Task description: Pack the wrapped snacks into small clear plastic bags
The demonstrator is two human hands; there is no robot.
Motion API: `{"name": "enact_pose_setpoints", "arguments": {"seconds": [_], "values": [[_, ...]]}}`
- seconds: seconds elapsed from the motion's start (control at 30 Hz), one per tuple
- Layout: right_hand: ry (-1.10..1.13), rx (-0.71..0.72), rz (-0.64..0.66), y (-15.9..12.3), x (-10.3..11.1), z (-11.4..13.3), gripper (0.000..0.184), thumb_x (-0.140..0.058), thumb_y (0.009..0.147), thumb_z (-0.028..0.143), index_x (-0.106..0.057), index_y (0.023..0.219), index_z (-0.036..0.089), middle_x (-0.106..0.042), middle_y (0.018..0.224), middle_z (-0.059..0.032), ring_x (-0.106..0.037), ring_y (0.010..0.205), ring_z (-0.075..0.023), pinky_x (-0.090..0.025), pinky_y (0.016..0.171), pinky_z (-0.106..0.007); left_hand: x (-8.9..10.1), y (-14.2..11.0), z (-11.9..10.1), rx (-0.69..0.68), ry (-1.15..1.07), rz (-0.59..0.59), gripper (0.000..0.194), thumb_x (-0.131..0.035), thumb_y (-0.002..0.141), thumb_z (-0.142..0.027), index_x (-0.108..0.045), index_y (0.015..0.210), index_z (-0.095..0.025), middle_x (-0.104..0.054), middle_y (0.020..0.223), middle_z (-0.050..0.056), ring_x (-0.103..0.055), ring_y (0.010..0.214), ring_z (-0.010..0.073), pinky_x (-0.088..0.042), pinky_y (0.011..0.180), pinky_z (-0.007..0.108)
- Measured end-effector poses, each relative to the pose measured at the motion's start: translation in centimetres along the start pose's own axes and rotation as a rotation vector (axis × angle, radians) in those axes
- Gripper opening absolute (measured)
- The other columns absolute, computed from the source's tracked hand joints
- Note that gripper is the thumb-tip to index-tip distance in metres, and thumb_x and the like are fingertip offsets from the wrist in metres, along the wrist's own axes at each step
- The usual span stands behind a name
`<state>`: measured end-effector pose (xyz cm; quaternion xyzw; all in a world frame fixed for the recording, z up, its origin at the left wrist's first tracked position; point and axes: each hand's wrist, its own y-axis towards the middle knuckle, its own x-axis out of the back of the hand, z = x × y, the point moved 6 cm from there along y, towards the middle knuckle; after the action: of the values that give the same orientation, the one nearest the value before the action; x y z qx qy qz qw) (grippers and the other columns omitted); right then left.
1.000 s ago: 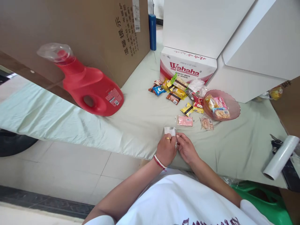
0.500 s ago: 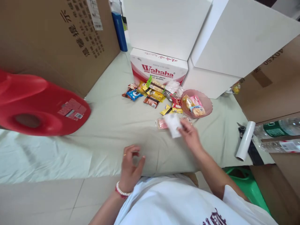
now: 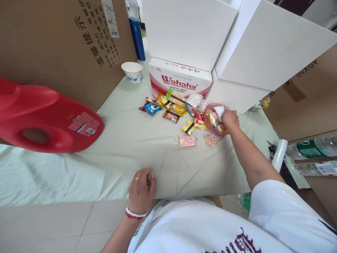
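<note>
In the head view, the right hand [image 3: 230, 119] pinches a white packet [image 3: 219, 111] at the pink bowl [image 3: 210, 127], which holds other wrapped snacks; whether the packet touches them, I cannot tell. The left hand [image 3: 142, 191] is at the near edge of the table [image 3: 118, 158] — fingers loosely curled, thumb apart, holding nothing visible. Between the hands lie a pink packet [image 3: 187, 141] and, just beside it, a biscuit packet [image 3: 211, 140]. More snacks [image 3: 171, 116] lie in front of the water box [image 3: 181, 79] — left of the bowl.
</note>
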<state>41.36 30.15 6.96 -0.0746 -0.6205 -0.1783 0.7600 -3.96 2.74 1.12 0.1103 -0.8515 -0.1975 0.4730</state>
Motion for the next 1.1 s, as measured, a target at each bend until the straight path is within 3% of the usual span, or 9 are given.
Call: {"name": "enact_pose_setpoints", "arguments": {"seconds": [0.17, 0.3, 0.43, 0.53, 0.67, 0.8, 0.87, 0.93, 1.1], "values": [[-0.196, 0.01, -0.121, -0.4, 1.9, 1.0, 0.036, -0.045, 0.094, 0.024, -0.07, 0.117, 0.009, -0.06, 0.119, -0.0251, -0.045, 0.122, -0.0376, -0.042, 0.092, -0.047, 0.0, -0.2, -0.1, -0.009, 0.06, -0.008, 0.012, -0.052, 0.096, -0.023, -0.057, 0.106, -0.018, -0.065, 0.092, 0.009, -0.065, 0.083, 0.0234, -0.05, 0.071, 0.034], [-0.113, 0.166, -0.335, 0.2, 4.5, 6.1, 0.036, -0.042, 0.096, 0.023, -0.068, 0.119, 0.014, -0.059, 0.123, -0.0193, -0.049, 0.114, -0.0321, -0.043, 0.091, -0.043, -0.1, -0.4, -0.1, 0.01, 0.059, -0.034, 0.014, -0.054, 0.097, -0.024, -0.056, 0.108, -0.017, -0.066, 0.092, 0.009, -0.065, 0.081, 0.0225, -0.05, 0.07, 0.033], [-0.097, 0.313, -0.126, 1.7, 1.9, 13.3, 0.03, -0.047, 0.098, 0.027, -0.068, 0.117, 0.017, -0.064, 0.117, -0.0174, -0.06, 0.103, -0.0296, -0.046, 0.088, -0.04, -0.1, -0.3, -0.3, 0.003, 0.062, -0.009, 0.009, -0.053, 0.096, -0.021, -0.058, 0.103, -0.02, -0.065, 0.088, 0.007, -0.063, 0.079, 0.0219, -0.048, 0.07, 0.033], [-0.141, 0.337, -0.011, 2.8, -1.0, 16.7, 0.038, -0.057, 0.095, 0.028, -0.062, 0.129, 0.014, -0.063, 0.127, -0.0212, -0.064, 0.104, -0.0308, -0.048, 0.086, -0.039, -0.2, 0.0, -0.6, -0.012, 0.052, 0.044, 0.009, -0.051, 0.095, -0.017, -0.058, 0.094, -0.022, -0.062, 0.082, 0.005, -0.061, 0.076, 0.0215, -0.047, 0.069, 0.033], [-0.189, 0.32, 0.035, 4.2, -2.7, 18.0, 0.037, -0.048, 0.095, 0.011, -0.064, 0.128, 0.006, -0.066, 0.123, -0.0251, -0.067, 0.106, -0.0298, -0.049, 0.088, -0.038, 0.0, 0.2, -0.8, 0.005, 0.059, 0.045, 0.013, -0.049, 0.095, -0.015, -0.059, 0.091, -0.022, -0.061, 0.08, 0.004, -0.059, 0.073, 0.0206, -0.045, 0.068, 0.032], [-0.1, 0.276, -0.032, 3.9, 0.2, 17.0, 0.026, -0.053, 0.094, 0.016, -0.072, 0.111, 0.008, -0.071, 0.108, -0.0224, -0.067, 0.104, -0.0318, -0.05, 0.089, -0.041, 0.1, -0.3, -0.4, 0.03, -0.001, 0.016, 0.013, -0.049, 0.094, -0.015, -0.06, 0.091, -0.022, -0.062, 0.08, 0.004, -0.059, 0.073, 0.0201, -0.045, 0.068, 0.031], [0.121, 0.291, -0.083, 2.1, 2.5, 16.1, 0.023, -0.054, 0.094, 0.024, -0.073, 0.103, 0.013, -0.072, 0.102, -0.0176, -0.066, 0.097, -0.029, -0.05, 0.086, -0.04, 0.3, -0.4, -0.1, 0.065, -0.101, 0.01, 0.013, -0.05, 0.093, -0.015, -0.061, 0.091, -0.021, -0.062, 0.081, 0.003, -0.059, 0.072, 0.0187, -0.045, 0.067, 0.03], [0.464, 0.316, -0.013, -1.1, 3.7, 15.0, 0.025, -0.054, 0.095, 0.033, -0.072, 0.099, 0.016, -0.07, 0.091, -0.0111, -0.064, 0.081, -0.0223, -0.051, 0.074, -0.034, 0.6, -0.1, 0.1, 0.132, -0.253, 0.016, 0.012, -0.051, 0.093, -0.015, -0.061, 0.091, -0.021, -0.061, 0.081, 0.002, -0.058, 0.07, 0.0164, -0.045, 0.065, 0.028], [1.121, 0.27, 0.551, -13.8, 0.6, 13.8, 0.032, -0.069, 0.082, 0.051, -0.07, 0.096, 0.022, -0.06, 0.066, 0.0008, -0.042, 0.048, -0.011, -0.034, 0.045, -0.025, -0.3, 3.1, -1.7, 0.388, -0.662, 0.12, 0.015, -0.055, 0.096, -0.03, -0.066, 0.093, -0.021, -0.063, 0.085, 0.003, -0.06, 0.077, 0.0155, -0.048, 0.069, 0.027]]}}
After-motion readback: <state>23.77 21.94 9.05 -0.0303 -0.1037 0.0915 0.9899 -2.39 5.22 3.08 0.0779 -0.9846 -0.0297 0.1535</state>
